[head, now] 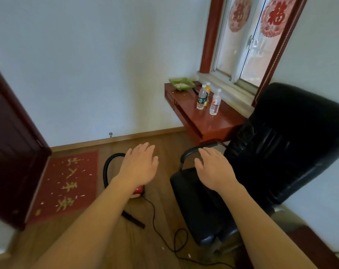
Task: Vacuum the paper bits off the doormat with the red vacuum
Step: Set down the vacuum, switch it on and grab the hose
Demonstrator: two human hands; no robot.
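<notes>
Both hands hover palm-down over the wooden floor [126, 245], the left hand [140, 165] and right hand [215, 167] with fingers straight and slightly spread, gripping nothing; the cleaning, by the look of it, has not begun. The red vacuum [138, 191] sits on the floor just right of the doormat [67, 183], half hidden under the left forearm, with its black hose [104, 171] looping towards the wall and its cord [154, 216] trailing to the floor's near edge. White paper bits [82, 170] lie scattered across the doormat, laid along the floor's left edge at the foot of the dark door [13, 148]. A black nozzle [133, 219] lies loose beside the cord — likely the first thing to pick up
</notes>
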